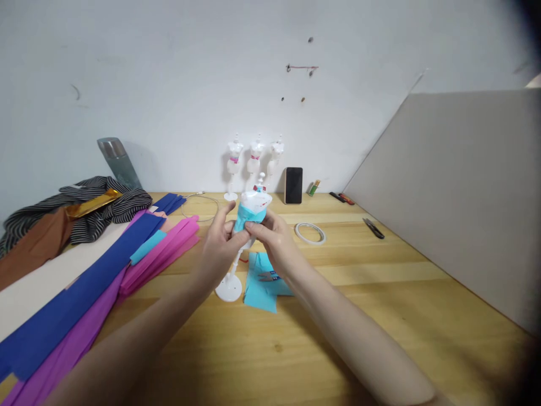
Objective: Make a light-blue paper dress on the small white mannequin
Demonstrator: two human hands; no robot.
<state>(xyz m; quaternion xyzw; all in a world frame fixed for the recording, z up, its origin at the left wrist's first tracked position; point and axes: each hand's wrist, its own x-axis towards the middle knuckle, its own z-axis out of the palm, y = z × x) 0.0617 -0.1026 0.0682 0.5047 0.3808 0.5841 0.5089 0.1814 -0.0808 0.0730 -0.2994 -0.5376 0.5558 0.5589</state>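
Note:
A small white mannequin stand (pixel 230 286) rises from a round base on the wooden table (pixel 380 316). Its torso (pixel 256 202) is wrapped in light blue crepe paper (pixel 246 217). My left hand (pixel 220 239) pinches the blue paper at the torso's left side. My right hand (pixel 273 237) presses the paper from the right, fingers closed on it. Under my right wrist lie cut pieces of blue paper (pixel 262 285) with small scissors (pixel 268 276) on them.
Long blue (pixel 76 304), purple and pink crepe sheets (pixel 164 254) lie at left, beside striped cloth (pixel 105 206) and a metal flask (pixel 116 160). Three white mannequins (pixel 253 160), a phone (pixel 293 185), a tape roll (pixel 310 233) and thread snips (pixel 374 228) stand further back. A grey board (pixel 465 186) walls the right.

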